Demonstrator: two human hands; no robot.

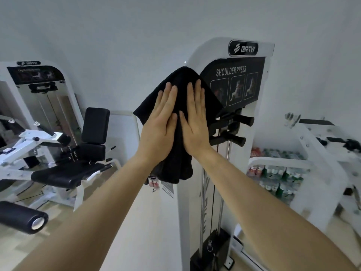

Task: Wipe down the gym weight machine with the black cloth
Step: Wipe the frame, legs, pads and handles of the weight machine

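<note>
- The black cloth (176,165) is up high on the gym weight machine (261,122). It is spread over the left edge of the tower, beside the "SHOULDER PRESS" placard (234,83), and its lower end hangs loose below your wrists.
- Your left hand (159,126) lies flat on the cloth with the fingers straight and together. It presses and does not grasp.
- Your right hand (193,122) does the same just beside it, palm down and fingers extended. The two thumbs almost meet over the middle of the cloth.
- The cloth looks soft, light and limp, probably terry. It should fold round edges easily, but only your palms hold it in place, so it may slide or drop if you ease off.
- To carry it to another part, pinch a bunched fold near the top rather than the dangling tail. For wiping, flat palms suit the broad painted panels.
- The tower itself is rigid and fixed, so it should take firm pressure without shifting.
- Just right of your hands two black handles (244,120) stick out. The hanging cloth could catch on them.
- Below run the guide rods (227,153) down to the weight stack (213,243). To my eye these parts have not been wiped yet.
- Paper tags (154,182) dangle under the cloth's lower edge.
- Further out, another machine with a black seat (66,175) stands to your left, and shelves of bottles (277,173) stand to your right.
</note>
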